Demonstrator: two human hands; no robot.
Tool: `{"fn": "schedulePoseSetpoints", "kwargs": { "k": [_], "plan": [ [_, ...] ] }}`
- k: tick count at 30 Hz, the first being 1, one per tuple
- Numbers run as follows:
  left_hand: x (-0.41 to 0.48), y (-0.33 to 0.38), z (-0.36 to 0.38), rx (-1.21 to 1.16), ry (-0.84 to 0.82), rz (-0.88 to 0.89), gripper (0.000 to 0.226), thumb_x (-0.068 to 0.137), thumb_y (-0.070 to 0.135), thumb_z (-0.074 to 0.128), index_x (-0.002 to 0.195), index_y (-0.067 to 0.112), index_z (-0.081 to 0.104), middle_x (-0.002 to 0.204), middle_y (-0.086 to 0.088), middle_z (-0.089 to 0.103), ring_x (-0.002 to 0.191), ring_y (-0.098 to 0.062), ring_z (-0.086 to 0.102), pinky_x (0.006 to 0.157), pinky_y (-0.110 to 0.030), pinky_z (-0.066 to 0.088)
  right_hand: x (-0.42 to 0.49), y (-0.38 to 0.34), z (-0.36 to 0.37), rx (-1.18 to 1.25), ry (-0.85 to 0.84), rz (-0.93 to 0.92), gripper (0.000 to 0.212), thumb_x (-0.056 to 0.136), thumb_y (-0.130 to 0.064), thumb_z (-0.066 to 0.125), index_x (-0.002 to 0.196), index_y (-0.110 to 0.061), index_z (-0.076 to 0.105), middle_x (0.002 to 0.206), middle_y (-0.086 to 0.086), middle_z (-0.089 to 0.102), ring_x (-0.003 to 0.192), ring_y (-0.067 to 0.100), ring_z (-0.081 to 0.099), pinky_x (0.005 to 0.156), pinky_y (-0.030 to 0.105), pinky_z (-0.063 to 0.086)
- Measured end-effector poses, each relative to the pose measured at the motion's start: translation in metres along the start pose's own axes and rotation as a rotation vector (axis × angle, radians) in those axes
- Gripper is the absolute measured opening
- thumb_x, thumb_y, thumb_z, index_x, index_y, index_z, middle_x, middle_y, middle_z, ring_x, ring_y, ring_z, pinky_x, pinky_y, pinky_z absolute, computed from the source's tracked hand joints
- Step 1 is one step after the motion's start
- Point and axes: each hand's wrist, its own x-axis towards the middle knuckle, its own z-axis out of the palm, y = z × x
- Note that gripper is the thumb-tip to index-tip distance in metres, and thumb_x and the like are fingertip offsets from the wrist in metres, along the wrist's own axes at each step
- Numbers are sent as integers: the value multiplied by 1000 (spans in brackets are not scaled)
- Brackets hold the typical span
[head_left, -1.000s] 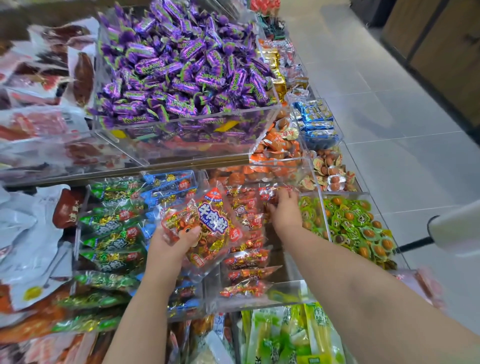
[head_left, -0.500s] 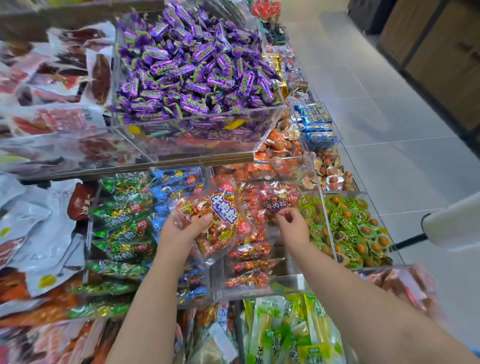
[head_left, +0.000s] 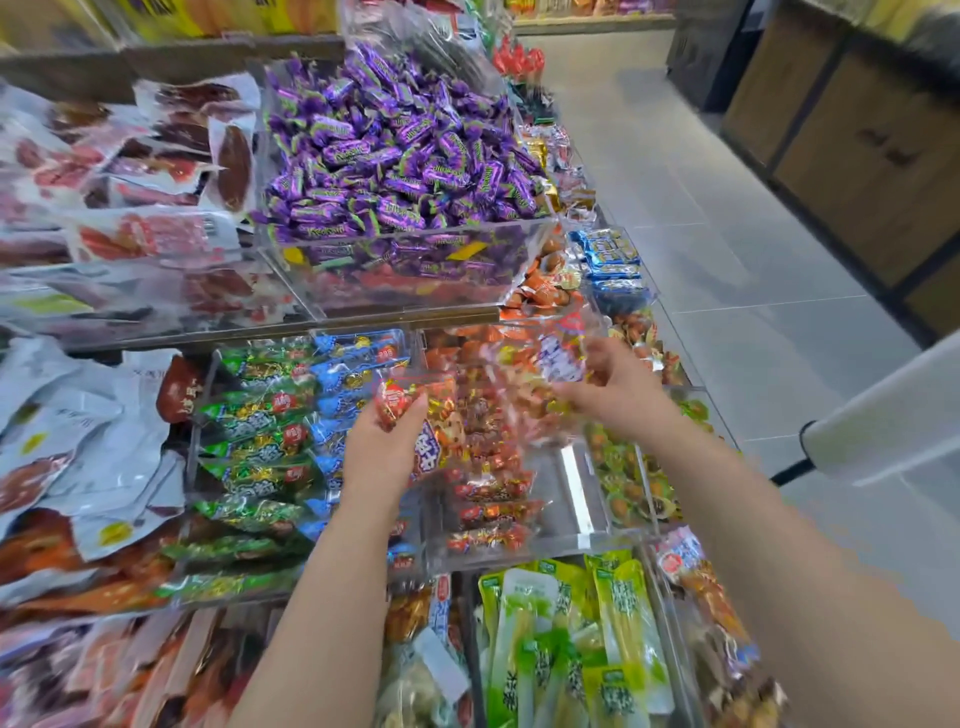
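I have the left hand (head_left: 382, 457) wrapped round a bag (head_left: 434, 415), thumb across its front: clear film packed with red and gold wrapped pieces, a blue-and-white label tilted down its face. It hangs over the left edge of the clear bin (head_left: 574, 483). The right hand (head_left: 618, 389) pinches a second bag (head_left: 550, 379) of the same sort, blurred, held above the bin's back half, well apart from the first. Inside the bin, flat red packs (head_left: 491, 488) lie stacked along its left side, with bare floor on its right. Green packs (head_left: 254, 415) and blue packs (head_left: 353, 374) crowd just beside the left hand. The shelf edge (head_left: 363, 322) and the purple candy box (head_left: 405, 150) overhang the back. On the right a low wall parts the bin from the green cups (head_left: 623, 483). Beyond is the open aisle (head_left: 779, 312).
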Motion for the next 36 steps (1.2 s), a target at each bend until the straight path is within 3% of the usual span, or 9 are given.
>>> {"fn": "schedulePoseSetpoints", "kwargs": {
  "k": [3,5,8,13,18,23,27,30,36],
  "plan": [
    [6,-5,-6,-17,-12,-4,23,88,39,65,110,35,61,106,11,66,103,-17,63,89,-42,51,21,-1,-16,-450,127,-53,57,76,-36,72,125,-21,46,108,0,60,88,22,55,65,25,35],
    [7,-8,-4,6,-36,-14,8,88,37,65,91,39,59,94,16,65,93,-14,63,82,-36,50,32,-1,-9,-728,-23,-63,56,79,-32,67,129,-18,44,106,7,63,90,28,59,62,25,39],
    [9,-12,-1,15,-32,-19,10,89,36,65,87,38,56,89,16,64,89,-12,63,77,-32,49,45,6,20,-1053,-323,-68,38,82,-16,59,118,-10,51,109,12,62,98,30,60,73,33,51],
    [13,-16,-2,-29,-15,-53,6,88,37,65,91,37,61,92,11,70,88,-13,67,74,-34,53,69,41,50,-1121,-333,-38,51,84,-1,46,131,-21,43,122,13,57,112,32,54,80,37,48],
    [15,-21,-3,-30,-6,-88,8,86,41,67,87,40,60,98,10,70,94,-16,66,86,-42,52,77,72,70,-1232,-93,-133,64,75,-4,60,130,-19,31,133,17,31,127,36,28,97,43,38],
    [16,-27,-2,-38,8,-77,3,85,39,68,86,38,66,88,13,73,92,-17,68,85,-44,54,58,92,80,-990,-13,-162,45,76,5,53,114,-14,39,115,13,44,98,30,49,73,37,47],
    [18,-32,-1,-60,11,-81,5,84,39,70,88,37,68,88,13,74,91,-16,69,88,-48,54,37,115,91,-633,-133,174,23,84,-12,57,107,-10,56,107,13,62,95,32,61,81,39,52],
    [18,-33,0,-70,16,-80,12,84,39,70,93,33,67,91,9,74,91,-19,69,88,-51,54,45,121,93,-291,-42,445,42,88,-29,62,120,-3,52,114,16,63,106,33,60,90,39,50],
    [16,-31,1,-101,10,-90,20,83,38,70,100,27,67,92,5,75,89,-19,71,84,-48,56,80,115,98,-229,-10,488,48,86,-33,66,119,-4,48,111,16,61,102,33,60,89,44,49]
  ]
}}
